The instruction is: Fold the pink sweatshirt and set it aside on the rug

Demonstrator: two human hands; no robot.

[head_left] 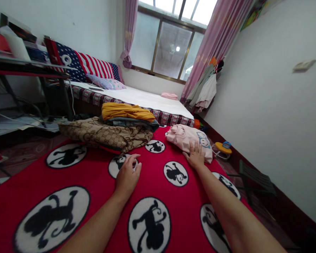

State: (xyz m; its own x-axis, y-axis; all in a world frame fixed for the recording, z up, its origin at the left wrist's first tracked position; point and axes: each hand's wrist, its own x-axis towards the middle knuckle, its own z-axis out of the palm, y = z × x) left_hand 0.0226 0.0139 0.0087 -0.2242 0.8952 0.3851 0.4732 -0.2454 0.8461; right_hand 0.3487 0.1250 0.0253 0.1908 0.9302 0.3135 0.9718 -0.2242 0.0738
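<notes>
A folded pale pink shirt (180, 136) with a blue-framed print lies at the right of the red blanket (144, 175), which is patterned with black monkeys in white circles. My right hand (195, 156) rests on the shirt's near edge, fingers spread and stretched out. Over the blanket's middle is my left hand (127, 172), holding nothing, its fingers loosely bent and apart. Beyond it lies a brown patterned garment (105, 133). Folded blue jeans (131, 122) and a mustard-yellow garment (126, 111) are stacked on top of that.
Behind stands a bed (137, 95) with a white sheet and a folded pink cloth (169, 95). A cluttered desk (23, 66) is at the left. On the right are a yellow stool (222, 148) and a dark folding stool (256, 177) by the wall.
</notes>
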